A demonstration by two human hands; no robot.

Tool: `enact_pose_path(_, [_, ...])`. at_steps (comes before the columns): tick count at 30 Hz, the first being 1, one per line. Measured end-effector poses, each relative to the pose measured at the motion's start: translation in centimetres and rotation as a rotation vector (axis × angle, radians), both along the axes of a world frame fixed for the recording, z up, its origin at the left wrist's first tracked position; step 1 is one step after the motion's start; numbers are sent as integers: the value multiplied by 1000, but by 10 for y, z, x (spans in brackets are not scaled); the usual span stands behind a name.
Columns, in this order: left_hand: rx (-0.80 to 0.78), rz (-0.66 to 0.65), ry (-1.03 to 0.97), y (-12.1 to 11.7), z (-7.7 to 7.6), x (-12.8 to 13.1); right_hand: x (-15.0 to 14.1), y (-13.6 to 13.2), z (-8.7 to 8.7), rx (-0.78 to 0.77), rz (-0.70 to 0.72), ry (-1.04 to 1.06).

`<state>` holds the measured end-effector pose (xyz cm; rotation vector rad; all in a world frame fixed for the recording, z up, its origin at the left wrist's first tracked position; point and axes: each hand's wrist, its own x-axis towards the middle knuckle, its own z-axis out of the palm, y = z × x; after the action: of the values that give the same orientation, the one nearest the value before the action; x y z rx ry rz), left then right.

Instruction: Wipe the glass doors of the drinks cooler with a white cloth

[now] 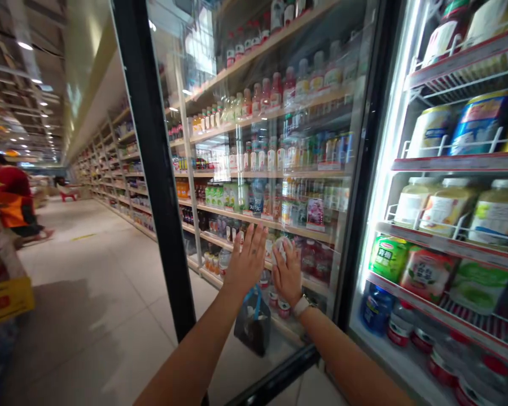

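Both arms (190, 352) stretched forward, left hand (248, 262) open wide, flat on the glass cooler door (220, 96); right hand (287, 276), at its 3 o'clock, curled narrowly around one crumpled white item (281, 249) against the glass. One dark bag (253, 326) hanging at 6 o'clock below the left hand; one pale wristwatch (302, 306) on the right arm.

Cloth (283, 247) in right hand (287, 273): white. Bag (253, 327) at left hand (246, 260): near-black, with blue strap (256, 301). Watch band (301, 307): white. Cooler door frame (150, 129): black. Nearby person's vest (13, 210): orange, over red shirt (8, 181). Floor tiles (93, 282): plain pale cream.
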<state>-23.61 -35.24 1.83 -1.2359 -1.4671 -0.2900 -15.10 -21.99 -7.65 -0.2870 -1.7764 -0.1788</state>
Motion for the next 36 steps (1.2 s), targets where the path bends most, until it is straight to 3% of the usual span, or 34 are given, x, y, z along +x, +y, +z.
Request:
enact_pose_path(4, [-27, -3, -25, 0, 1, -1, -1, 19, 60, -39, -17, 127])
enact_pose_path(6, [-36, -7, -39, -1, 2, -4, -1, 25, 76, -60, -15, 170])
enact_pose_path(8, [-33, -15, -33, -2, 2, -7, -2, 28, 80, -69, -14, 183])
enact_pose_path(12, [34, -52, -37, 6, 2, -2, -7, 30, 69, -36, -7, 177])
enact_pose_path(18, [7, -177, 28, 50, 15, 27, -13, 41, 59, 1, -39, 190])
enact_pose_path(23, [-43, -127, -20, 74, 20, 22, -5, 52, 39, 8, -57, 108])
enact_pose_path(31, [-116, -68, -26, 78, 17, 17, 11, 62, -6, 9, -50, 119])
enact_pose_path(34, [-125, -49, -17, 80, 17, 17, 14, 63, -7, 2, -45, 87])
enact_pose_path(36, [-126, -40, -8, 81, 17, 16, 16, 65, 8, -13, -47, 76])
